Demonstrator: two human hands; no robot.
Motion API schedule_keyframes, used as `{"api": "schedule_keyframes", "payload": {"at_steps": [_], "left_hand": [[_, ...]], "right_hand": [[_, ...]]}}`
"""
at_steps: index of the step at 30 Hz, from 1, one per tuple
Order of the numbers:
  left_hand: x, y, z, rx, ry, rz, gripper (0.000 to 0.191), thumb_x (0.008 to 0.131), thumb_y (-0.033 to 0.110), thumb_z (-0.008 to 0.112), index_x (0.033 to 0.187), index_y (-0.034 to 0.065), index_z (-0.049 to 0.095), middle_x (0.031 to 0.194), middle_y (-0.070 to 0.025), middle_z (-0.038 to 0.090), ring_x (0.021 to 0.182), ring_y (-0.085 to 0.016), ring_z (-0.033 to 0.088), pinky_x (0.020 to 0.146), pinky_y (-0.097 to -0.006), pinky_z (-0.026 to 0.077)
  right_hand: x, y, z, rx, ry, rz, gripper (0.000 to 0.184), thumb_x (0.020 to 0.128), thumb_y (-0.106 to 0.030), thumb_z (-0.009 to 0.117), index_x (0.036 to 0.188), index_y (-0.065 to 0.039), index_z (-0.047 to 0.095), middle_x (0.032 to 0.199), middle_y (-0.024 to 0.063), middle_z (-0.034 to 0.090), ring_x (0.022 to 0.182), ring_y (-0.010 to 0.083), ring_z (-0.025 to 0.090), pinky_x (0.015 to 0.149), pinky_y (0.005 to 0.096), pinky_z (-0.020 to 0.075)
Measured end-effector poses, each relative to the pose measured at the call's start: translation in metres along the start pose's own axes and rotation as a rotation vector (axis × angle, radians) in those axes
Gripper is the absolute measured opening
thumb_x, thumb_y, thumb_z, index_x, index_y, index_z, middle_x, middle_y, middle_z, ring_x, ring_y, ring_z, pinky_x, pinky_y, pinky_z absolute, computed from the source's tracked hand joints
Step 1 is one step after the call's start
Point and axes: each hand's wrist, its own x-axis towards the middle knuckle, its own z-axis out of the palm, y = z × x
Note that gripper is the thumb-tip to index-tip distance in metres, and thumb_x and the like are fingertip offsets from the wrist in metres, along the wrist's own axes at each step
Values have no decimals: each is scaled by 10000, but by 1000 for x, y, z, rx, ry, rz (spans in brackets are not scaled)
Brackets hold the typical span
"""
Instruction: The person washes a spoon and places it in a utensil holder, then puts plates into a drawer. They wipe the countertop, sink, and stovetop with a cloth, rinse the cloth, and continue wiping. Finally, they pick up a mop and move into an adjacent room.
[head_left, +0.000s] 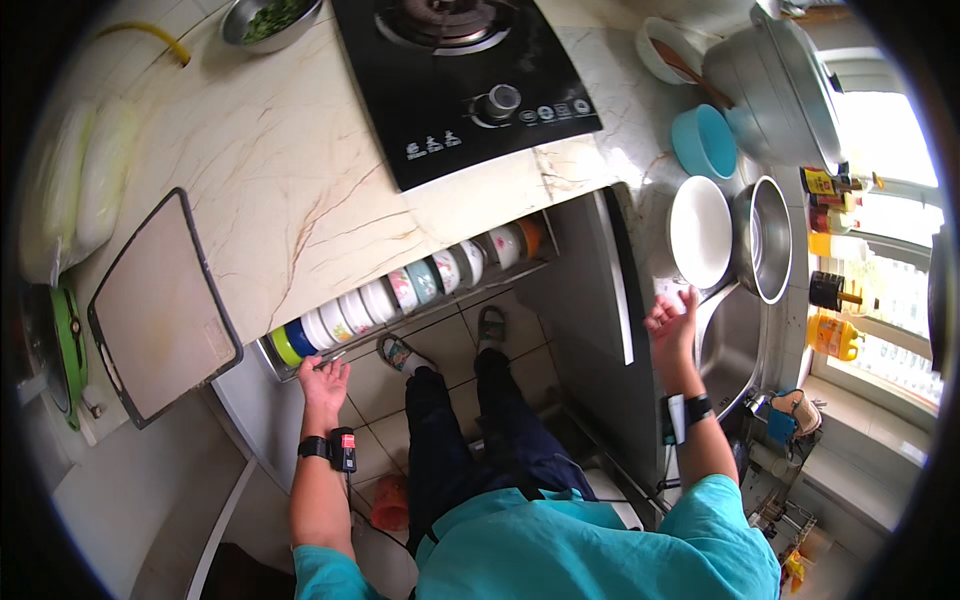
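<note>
My left hand (324, 384) is palm up with its fingers apart, by the left end of a pulled-out metal drawer rack (386, 324). Its fingertips are close to the rack's front rail; whether they touch it I cannot tell. Several bowls stand on edge in a row in the rack, from a lime-green bowl (283, 347) and a blue bowl (301, 337) to a teal bowl (422, 280) and an orange one (529, 235). On the right, my right hand (673, 328) has loosely curled, spread fingers and holds nothing. It is just below a white bowl (700, 232) beside the sink (739, 319).
A black gas hob (450, 97) is set into the marble-patterned counter (247, 150). A cutting board (161, 307) lies at the left. A steel basin (780, 244), a blue bowl (703, 141) and a large metal pot (772, 90) stand on the right. A dark cabinet door (577, 277) is below.
</note>
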Motion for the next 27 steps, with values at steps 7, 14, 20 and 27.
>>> {"api": "schedule_keyframes", "payload": {"at_steps": [7,14,20,27], "left_hand": [[5,25,42,-36,-110,81,637,799,272,601,1389,78,459,1513,-47,427,1421,-201,361,1186,-491,265],[52,23,90,318,-196,275,653,881,304,559,1477,77,418,1611,-58,350,1492,-197,295,1187,-460,270],[71,3,133,559,-1,160,634,900,346,578,1481,138,431,1542,-48,441,1429,-207,415,1173,-461,285],[72,-8,169,15,-92,-72,684,944,414,552,1493,49,368,1578,-99,370,1464,-273,356,1204,-582,187]], "right_hand": [[96,-42,-45,42,-240,257,406,1009,-336,578,1297,-58,508,1275,167,623,1139,300,657,868,396,567],[74,-48,-63,47,-219,83,318,959,-91,588,1257,7,534,1159,128,664,1043,247,685,879,418,604],[-7,-92,-163,-5,-28,-143,317,978,-165,633,1252,-25,557,1089,82,671,944,201,699,753,374,623],[-27,-158,-297,-613,634,-769,322,1006,-278,634,1195,-17,624,976,86,718,771,170,669,669,296,537]]}}
